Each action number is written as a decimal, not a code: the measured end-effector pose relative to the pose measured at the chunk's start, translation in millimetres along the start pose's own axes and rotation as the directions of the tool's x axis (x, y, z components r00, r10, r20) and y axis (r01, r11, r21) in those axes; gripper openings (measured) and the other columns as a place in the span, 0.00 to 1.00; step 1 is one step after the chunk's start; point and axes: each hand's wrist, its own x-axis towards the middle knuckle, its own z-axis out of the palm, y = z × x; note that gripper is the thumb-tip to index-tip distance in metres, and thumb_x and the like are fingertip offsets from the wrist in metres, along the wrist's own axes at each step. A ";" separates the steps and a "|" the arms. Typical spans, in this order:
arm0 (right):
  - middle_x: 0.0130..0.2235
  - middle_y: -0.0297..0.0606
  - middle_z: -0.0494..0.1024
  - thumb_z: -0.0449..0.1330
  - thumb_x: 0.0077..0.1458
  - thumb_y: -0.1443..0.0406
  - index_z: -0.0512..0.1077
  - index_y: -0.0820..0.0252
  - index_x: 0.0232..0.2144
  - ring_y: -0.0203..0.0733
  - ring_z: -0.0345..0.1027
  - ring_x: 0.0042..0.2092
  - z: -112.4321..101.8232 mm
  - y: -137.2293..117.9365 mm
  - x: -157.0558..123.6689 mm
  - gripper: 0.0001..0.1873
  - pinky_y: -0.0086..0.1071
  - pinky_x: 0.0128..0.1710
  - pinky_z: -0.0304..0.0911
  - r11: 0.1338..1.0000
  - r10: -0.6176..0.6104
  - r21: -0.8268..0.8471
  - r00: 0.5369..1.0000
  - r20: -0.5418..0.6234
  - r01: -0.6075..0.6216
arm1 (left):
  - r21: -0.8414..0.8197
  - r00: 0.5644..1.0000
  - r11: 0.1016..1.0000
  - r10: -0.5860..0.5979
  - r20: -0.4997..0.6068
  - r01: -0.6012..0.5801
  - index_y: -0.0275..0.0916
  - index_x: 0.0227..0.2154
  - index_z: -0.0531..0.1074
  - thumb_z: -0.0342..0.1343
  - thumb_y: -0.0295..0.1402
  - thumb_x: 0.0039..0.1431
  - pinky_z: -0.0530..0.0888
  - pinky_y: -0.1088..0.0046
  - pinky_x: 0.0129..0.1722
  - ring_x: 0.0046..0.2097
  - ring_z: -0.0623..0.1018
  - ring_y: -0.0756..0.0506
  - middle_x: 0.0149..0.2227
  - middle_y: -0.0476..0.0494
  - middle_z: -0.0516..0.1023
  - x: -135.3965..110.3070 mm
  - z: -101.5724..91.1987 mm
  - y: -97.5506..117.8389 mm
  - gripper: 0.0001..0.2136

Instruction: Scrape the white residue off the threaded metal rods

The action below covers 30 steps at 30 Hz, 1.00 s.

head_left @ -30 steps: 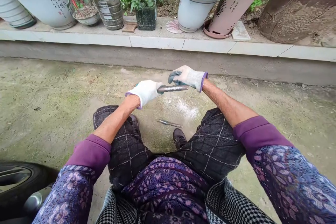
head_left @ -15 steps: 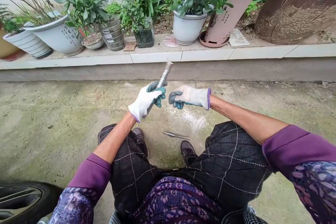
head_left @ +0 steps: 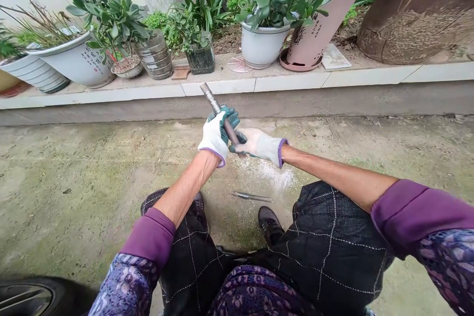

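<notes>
A metal rod [head_left: 231, 131] slants across in front of me, with a shiny, ridged upper part and a dull grey-brown lower part. My left hand [head_left: 218, 131], in a white and green work glove, holds it around the middle; the fingers are partly stretched out behind it. Gloved the same way, my right hand [head_left: 252, 142] grips the rod's lower end between thumb and fingers. On the ground between my shoes lies a second, thinner-looking metal rod [head_left: 252, 196], partly shiny, touched by neither hand.
Pale powder [head_left: 276, 175] is scattered on the concrete ground [head_left: 92, 177]. Ahead runs a low tiled ledge [head_left: 292, 83] bearing several potted plants, among them a white pot [head_left: 262, 44] and a pink pot [head_left: 309, 34]. A car wheel [head_left: 33, 296] stands at the lower left.
The rod has swung from leaning right to leaning left, baring its dull lower part. My right hand, apart from it before, has moved onto its lower end. My left fingers have loosened.
</notes>
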 end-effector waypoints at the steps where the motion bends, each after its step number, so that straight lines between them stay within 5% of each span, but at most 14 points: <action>1: 0.21 0.29 0.69 0.63 0.48 0.64 0.64 0.58 0.26 0.33 0.61 0.23 5.7 -0.8 2.1 0.10 0.28 0.22 0.57 0.997 0.042 0.071 0.999 0.007 -0.043 | -0.009 1.000 1.000 0.014 -0.002 -0.014 0.38 0.39 0.73 0.60 0.26 0.53 0.74 0.63 0.52 0.41 0.81 0.46 0.33 0.45 0.80 0.3 2.3 -2.2 0.09; 7: 0.20 0.25 0.64 0.59 0.55 0.66 0.64 0.58 0.33 0.29 0.55 0.17 -7.7 -11.5 -2.2 0.06 0.24 0.13 0.55 0.878 0.221 0.444 0.974 -0.045 -0.179 | 0.092 0.990 0.990 -0.117 0.073 0.110 0.36 0.35 0.73 0.62 0.28 0.52 0.76 0.73 0.39 0.31 0.79 0.50 0.28 0.48 0.78 10.8 -9.9 21.7 0.07; 9: 0.20 0.25 0.62 0.57 0.58 0.62 0.67 0.59 0.37 0.28 0.51 0.15 -23.7 -13.1 -9.9 0.07 0.24 0.10 0.50 0.821 0.192 0.530 0.977 0.093 -0.212 | 0.299 0.969 0.939 -0.216 0.123 0.172 0.36 0.34 0.73 0.64 0.32 0.52 0.73 0.77 0.27 0.23 0.74 0.53 0.23 0.51 0.74 11.4 -19.5 38.8 0.08; 12: 0.19 0.24 0.60 0.57 0.58 0.57 0.69 0.61 0.41 0.28 0.48 0.14 -42.2 -8.9 -20.6 0.13 0.24 0.09 0.47 0.731 0.080 0.615 0.932 0.352 -0.295 | 0.517 0.966 0.856 -0.139 0.217 0.008 0.36 0.29 0.72 0.65 0.31 0.50 0.68 0.79 0.21 0.21 0.68 0.55 0.21 0.53 0.70 5.5 -28.8 58.3 0.07; 15: 0.18 0.24 0.60 0.57 0.58 0.53 0.70 0.62 0.43 0.30 0.48 0.14 -47.0 -1.3 -25.7 0.19 0.25 0.10 0.47 0.765 -0.006 0.578 0.894 0.449 -0.285 | 0.592 0.953 0.803 -0.131 0.273 -0.059 0.35 0.29 0.72 0.63 0.30 0.51 0.65 0.78 0.19 0.20 0.67 0.55 0.19 0.53 0.68 -3.7 -29.8 62.2 0.06; 17: 0.20 0.27 0.64 0.56 0.58 0.53 0.70 0.62 0.43 0.31 0.54 0.16 -44.6 2.0 -26.0 0.19 0.27 0.13 0.53 0.884 0.040 0.423 0.935 0.354 -0.198 | 0.628 0.946 0.776 -0.157 0.283 -0.059 0.34 0.30 0.73 0.63 0.32 0.52 0.62 0.78 0.17 0.18 0.65 0.55 0.17 0.53 0.67 -8.2 -27.3 56.6 0.07; 19: 0.25 0.32 0.70 0.60 0.55 0.57 0.71 0.60 0.44 0.35 0.61 0.22 -41.9 3.0 -24.8 0.17 0.29 0.20 0.59 0.991 0.070 0.109 0.991 0.110 -0.082 | 0.640 0.956 0.767 -0.158 0.248 -0.039 0.34 0.30 0.72 0.63 0.32 0.52 0.62 0.77 0.16 0.17 0.66 0.55 0.17 0.53 0.68 -10.1 -23.4 48.0 0.07; 22: 0.37 0.40 0.76 0.63 0.51 0.61 0.72 0.57 0.47 0.43 0.68 0.34 -42.7 1.1 -22.7 0.19 0.33 0.32 0.61 0.948 -0.034 -0.317 0.981 -0.192 -0.029 | 0.589 0.969 0.807 -0.177 0.173 0.042 0.35 0.32 0.71 0.62 0.32 0.54 0.68 0.76 0.18 0.19 0.70 0.53 0.22 0.49 0.74 -10.1 -17.5 37.5 0.07; 25: 0.44 0.43 0.75 0.59 0.56 0.60 0.72 0.57 0.46 0.46 0.68 0.40 -48.4 -3.3 -24.4 0.16 0.36 0.36 0.58 0.897 -0.098 -0.442 0.967 -0.235 -0.016 | 0.550 0.958 0.833 -0.202 0.202 0.060 0.35 0.32 0.70 0.60 0.31 0.56 0.70 0.75 0.19 0.20 0.72 0.53 0.24 0.49 0.75 -11.5 -14.4 36.7 0.06; 30: 0.38 0.41 0.74 0.56 0.59 0.58 0.71 0.56 0.39 0.45 0.66 0.39 -52.1 -10.6 -33.3 0.10 0.35 0.35 0.54 0.912 -0.066 -0.410 0.976 -0.206 -0.025 | 0.556 0.929 0.831 -0.224 0.295 0.023 0.35 0.30 0.70 0.58 0.27 0.55 0.68 0.77 0.17 0.18 0.71 0.54 0.23 0.50 0.74 -19.5 -18.2 45.4 0.02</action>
